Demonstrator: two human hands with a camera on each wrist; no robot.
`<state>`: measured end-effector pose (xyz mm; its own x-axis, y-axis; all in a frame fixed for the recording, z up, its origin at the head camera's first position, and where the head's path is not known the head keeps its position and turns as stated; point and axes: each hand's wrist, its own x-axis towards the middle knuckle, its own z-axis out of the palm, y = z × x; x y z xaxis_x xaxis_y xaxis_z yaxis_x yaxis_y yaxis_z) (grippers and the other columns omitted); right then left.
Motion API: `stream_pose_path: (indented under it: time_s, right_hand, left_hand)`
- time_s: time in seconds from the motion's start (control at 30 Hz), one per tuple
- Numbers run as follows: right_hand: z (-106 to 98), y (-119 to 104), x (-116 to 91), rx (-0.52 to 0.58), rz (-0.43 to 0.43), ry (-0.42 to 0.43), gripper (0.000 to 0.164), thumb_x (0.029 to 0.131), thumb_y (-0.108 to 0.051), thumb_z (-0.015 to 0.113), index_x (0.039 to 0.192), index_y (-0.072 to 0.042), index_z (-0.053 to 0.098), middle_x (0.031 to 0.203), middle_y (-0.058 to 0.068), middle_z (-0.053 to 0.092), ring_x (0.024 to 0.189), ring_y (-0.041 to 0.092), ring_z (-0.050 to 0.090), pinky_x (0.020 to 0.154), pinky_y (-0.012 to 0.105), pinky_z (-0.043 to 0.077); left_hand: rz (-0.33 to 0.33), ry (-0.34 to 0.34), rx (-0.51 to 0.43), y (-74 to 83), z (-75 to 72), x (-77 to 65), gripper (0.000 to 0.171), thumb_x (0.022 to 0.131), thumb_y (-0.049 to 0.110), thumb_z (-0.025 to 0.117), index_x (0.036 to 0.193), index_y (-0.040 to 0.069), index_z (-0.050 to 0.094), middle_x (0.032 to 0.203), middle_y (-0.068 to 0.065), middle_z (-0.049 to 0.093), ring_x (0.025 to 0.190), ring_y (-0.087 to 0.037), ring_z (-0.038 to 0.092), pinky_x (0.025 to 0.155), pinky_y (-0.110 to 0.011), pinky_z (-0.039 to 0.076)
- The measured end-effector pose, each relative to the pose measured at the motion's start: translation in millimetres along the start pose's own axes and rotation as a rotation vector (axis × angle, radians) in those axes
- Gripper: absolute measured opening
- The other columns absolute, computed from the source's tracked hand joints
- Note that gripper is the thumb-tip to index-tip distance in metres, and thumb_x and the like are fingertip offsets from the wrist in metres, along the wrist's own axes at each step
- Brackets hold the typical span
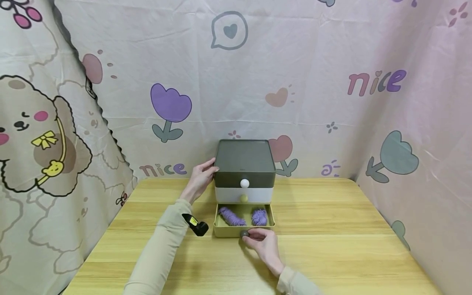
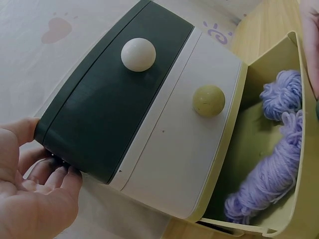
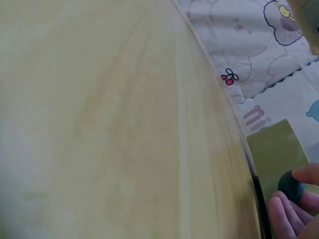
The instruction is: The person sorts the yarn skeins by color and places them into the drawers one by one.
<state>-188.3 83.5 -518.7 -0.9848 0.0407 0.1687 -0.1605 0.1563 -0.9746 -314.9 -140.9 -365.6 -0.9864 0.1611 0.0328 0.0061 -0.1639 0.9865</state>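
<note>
A small three-tier drawer box (image 1: 245,180) has a dark top tier with a white knob, a white middle tier with a yellow-green knob, and a yellow-green bottom drawer (image 1: 226,232) pulled out. Two bundles of purple yarn lie inside it: a long twisted one (image 1: 231,216) and a round one (image 1: 259,217). My left hand (image 1: 202,175) grips the upper left side of the box, thumb at the top edge and bent fingers against the side (image 2: 40,189). With thumb and fingers, my right hand (image 1: 263,244) pinches the dark round knob (image 3: 291,186) of the bottom drawer.
The box stands on a light wooden table (image 1: 332,237), near its back edge. Behind and beside the table hangs a printed cloth (image 1: 313,53). A black camera mount (image 1: 197,225) is strapped on the left wrist.
</note>
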Motion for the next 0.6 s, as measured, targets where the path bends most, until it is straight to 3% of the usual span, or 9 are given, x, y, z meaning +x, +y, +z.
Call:
stream_pose_path:
  time_s: [0.33, 0.6]
  right_hand:
    - [1.0, 2.0, 12.2, 0.053, 0.087, 0.02, 0.027, 0.078, -0.003, 0.082, 0.101, 0.008, 0.074, 0.094, 0.024, 0.077, 0.074, 0.008, 0.071, 0.068, 0.017, 0.059]
    - [3.7, 1.6, 22.3, 0.072, 0.092, 0.018, 0.028, 0.079, -0.005, 0.082, 0.101, 0.009, 0.074, 0.092, 0.023, 0.077, 0.072, 0.006, 0.069, 0.066, 0.018, 0.059]
  left_hand:
    - [-0.004, 0.003, 0.001, -0.9, 0.0, 0.6, 0.06, 0.103, 0.0, 0.047, 0.159, 0.005, 0.025, 0.17, -0.012, 0.01, 0.154, -0.026, 0.022, 0.127, -0.039, 0.022]
    - [-0.006, 0.01, -0.003, -0.2, 0.9, 0.3, 0.06, 0.103, 0.001, 0.048, 0.158, 0.005, 0.026, 0.17, -0.011, 0.011, 0.153, -0.025, 0.025, 0.126, -0.038, 0.025]
